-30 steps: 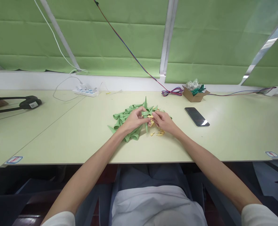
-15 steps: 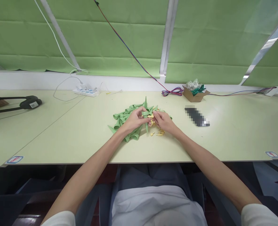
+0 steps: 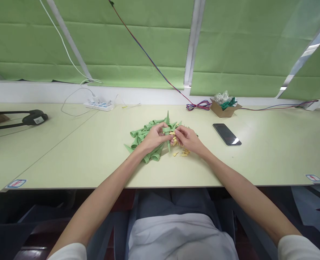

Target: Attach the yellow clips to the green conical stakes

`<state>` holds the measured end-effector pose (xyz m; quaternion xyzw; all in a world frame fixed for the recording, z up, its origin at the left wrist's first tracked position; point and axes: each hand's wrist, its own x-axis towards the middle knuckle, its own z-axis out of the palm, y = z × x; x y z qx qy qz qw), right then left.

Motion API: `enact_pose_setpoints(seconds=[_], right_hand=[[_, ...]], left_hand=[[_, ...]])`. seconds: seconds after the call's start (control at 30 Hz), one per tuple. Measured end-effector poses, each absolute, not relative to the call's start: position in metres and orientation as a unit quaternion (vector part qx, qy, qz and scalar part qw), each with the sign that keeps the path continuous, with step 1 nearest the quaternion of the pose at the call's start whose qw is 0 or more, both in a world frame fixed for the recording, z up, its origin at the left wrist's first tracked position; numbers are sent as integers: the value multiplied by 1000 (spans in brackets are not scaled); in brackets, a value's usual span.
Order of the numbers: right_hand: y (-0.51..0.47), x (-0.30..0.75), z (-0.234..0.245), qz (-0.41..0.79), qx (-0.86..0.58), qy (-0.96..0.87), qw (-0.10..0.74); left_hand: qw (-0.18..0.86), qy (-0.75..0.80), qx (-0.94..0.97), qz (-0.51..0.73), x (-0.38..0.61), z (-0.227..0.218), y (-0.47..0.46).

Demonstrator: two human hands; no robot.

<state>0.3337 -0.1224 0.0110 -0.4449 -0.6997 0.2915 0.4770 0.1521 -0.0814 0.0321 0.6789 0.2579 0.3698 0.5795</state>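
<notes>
My left hand (image 3: 154,138) is closed round a green plastic spike with a ringed collar (image 3: 166,130), held upright above the table. With its fingertips pinched, my right hand (image 3: 188,138) grips a small yellow plastic piece (image 3: 172,133) against the side of the spike's collar. Beneath and left of the hands lies a pile of green cone-shaped parts (image 3: 136,133), several with round open ends. Small yellow pieces (image 3: 185,152) are scattered under and in front of my right hand. Its fingers partly hide the piece it holds.
A black phone (image 3: 226,134) lies to the right on the pale table (image 3: 94,166). Behind it stands a small cardboard box (image 3: 224,111) with plastic and green stuff, beside a coiled cable (image 3: 199,105). A power strip (image 3: 99,105) and a black strapped object (image 3: 35,118) are leftward.
My right hand has shifted slightly left, bringing the yellow piece closer to the green spike. My left hand holds the spike in nearly the same place.
</notes>
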Motion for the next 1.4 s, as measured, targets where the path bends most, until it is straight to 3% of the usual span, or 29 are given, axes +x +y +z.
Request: enact_pose_setpoints(seconds=[0.27, 0.7, 1.1, 1.4], right_hand=[[-121, 334, 12, 241, -470, -718, 453], [-121, 332, 12, 249, -493, -707, 441], [-122, 332, 10, 296, -444, -695, 481], [-123, 332, 13, 251, -477, -713, 449]], left_hand=[[577, 245, 691, 359, 152, 33, -83], [578, 244, 696, 349, 152, 35, -85], [571, 263, 680, 377, 151, 35, -82], [574, 251, 693, 357, 152, 36, -84]])
